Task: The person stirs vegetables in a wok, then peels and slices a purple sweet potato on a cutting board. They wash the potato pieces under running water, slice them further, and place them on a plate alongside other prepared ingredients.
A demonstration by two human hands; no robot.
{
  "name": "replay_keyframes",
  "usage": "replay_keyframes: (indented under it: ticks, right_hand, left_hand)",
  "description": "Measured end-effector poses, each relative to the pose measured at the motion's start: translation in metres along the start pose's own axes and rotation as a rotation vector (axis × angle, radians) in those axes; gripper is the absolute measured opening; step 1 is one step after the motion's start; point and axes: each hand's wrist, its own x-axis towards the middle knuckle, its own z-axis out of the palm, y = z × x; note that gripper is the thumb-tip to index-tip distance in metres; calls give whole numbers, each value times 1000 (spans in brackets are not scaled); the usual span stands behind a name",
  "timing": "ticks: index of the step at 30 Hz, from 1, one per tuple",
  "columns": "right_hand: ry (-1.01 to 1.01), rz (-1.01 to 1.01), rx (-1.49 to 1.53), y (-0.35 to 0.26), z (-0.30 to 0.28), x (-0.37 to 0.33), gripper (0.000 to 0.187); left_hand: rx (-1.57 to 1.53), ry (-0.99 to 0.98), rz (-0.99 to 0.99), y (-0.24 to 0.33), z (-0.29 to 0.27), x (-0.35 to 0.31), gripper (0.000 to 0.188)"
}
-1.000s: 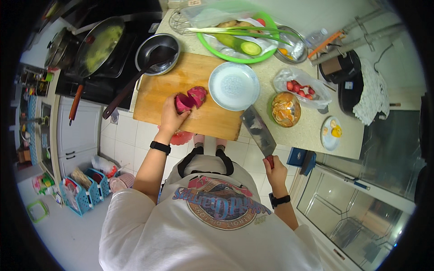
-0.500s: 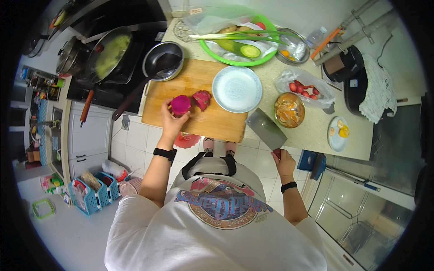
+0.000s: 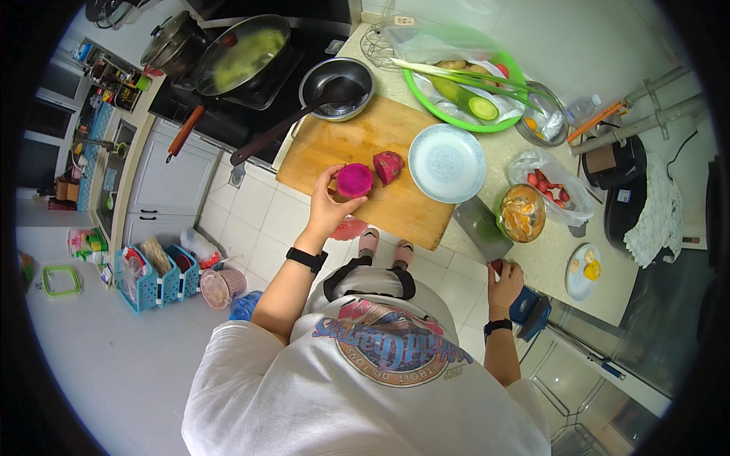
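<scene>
A dragon fruit half, gripped by the left hand, shows its magenta cut face over the cutting board; another piece lies beside it, then a plate; the right hand clasps a cleaver

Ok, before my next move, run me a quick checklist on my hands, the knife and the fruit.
1. Left hand gripping the round magenta-faced dragon fruit piece: ok, fingers at its sides.
2. Right hand on the broad metal cleaver with the reddish handle: ok.
3. Blade apart from the left hand: ok, wide gap.
4. Smaller pink-skinned dragon fruit piece on the rectangular wooden cutting board: ok.
5. Blade over the board: not ok, it's off to the right.
6. Blade resting on the pale speckled counter: cannot tell, contact isn't clear.
</scene>
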Motion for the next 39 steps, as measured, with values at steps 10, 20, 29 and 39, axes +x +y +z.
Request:
replay_keyframes:
  ticks: [10,20,29,39]
  right_hand:
    - [12,57,442,-77,-52,56,35]
    - [-797,2,1788,-247,-83,163,78]
    - [-753,-32,1710,-266,-63,179,69]
    - [-545,57,1616,-295,-50,165,63]
  left_hand:
    - [-363,-200,-135,18,-13,-9,77]
    - [-390,-438,12,46,-25,-2,74]
    - [-796,-149,-137,29,-28,-13,48]
    - [-752,16,-162,29,-20,-11,23]
